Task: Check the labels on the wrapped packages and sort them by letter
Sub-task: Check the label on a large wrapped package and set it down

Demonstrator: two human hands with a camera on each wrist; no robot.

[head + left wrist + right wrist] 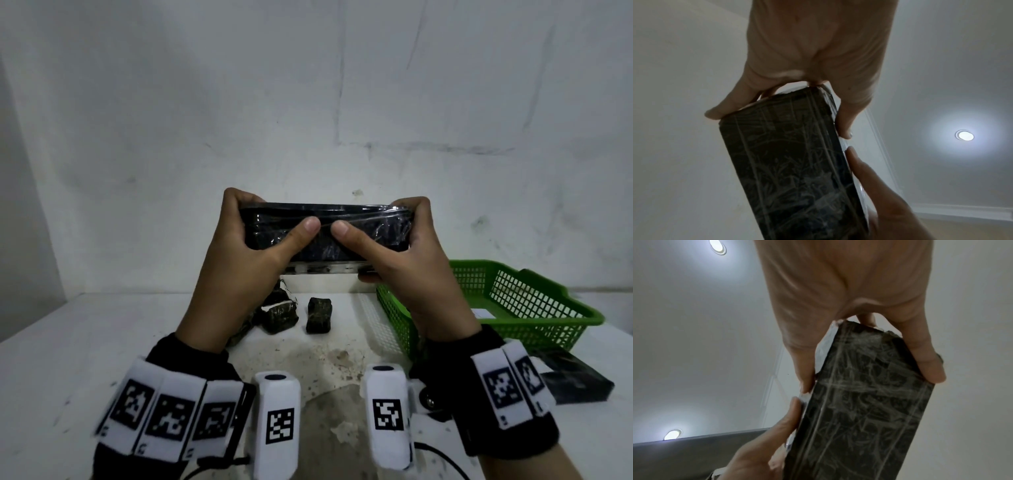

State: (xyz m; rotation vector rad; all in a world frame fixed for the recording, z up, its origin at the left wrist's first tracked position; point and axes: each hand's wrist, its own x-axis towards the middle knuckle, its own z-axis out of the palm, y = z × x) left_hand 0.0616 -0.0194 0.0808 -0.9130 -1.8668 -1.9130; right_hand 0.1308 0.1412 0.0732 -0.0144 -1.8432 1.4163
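Note:
A long black package [363, 236] wrapped in clear film is held up at chest height in front of the wall. My left hand [246, 246] grips its left end, thumb on the near face, fingers curled over the far side. My right hand [407, 253] grips the right end the same way. Both thumbs nearly meet at the middle. The left wrist view shows the package [789, 162] from below with the left hand [809, 56] clamping its end. In the right wrist view the package [859, 402] sits in the right hand [849, 285]. No label shows on any visible face.
Three small dark wrapped packages [318, 315] lie on the white table [85, 342] below the hands. A green mesh basket [534, 301] with a white label inside stands at the right. Another flat black package [575, 380] lies in front of the basket.

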